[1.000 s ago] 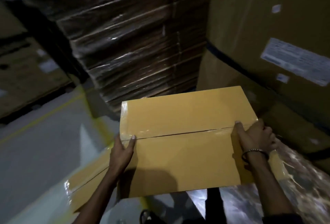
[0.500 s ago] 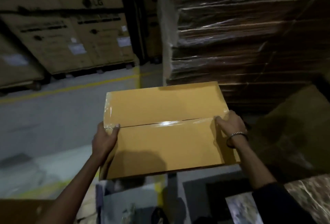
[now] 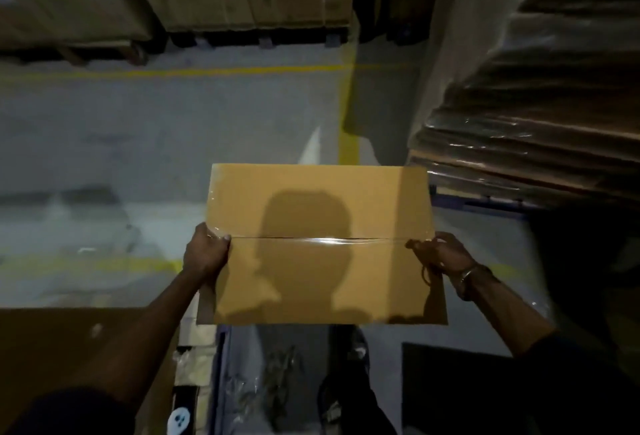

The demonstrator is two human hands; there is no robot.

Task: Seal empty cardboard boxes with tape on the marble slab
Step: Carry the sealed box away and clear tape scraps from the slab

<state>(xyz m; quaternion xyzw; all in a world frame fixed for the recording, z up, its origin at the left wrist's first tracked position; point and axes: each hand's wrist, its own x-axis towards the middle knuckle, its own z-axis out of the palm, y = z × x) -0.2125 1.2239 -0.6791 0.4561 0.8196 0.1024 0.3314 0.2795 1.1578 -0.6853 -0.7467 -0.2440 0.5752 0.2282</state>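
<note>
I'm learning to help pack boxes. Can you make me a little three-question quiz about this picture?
1. True or false: clear tape already covers the seam of the cardboard box.
2. Which holds the box? A) left hand only B) right hand only C) both hands
3. Fill in: the painted line on the floor is ____.

Key: 1 true; 2 C; 3 yellow.
</note>
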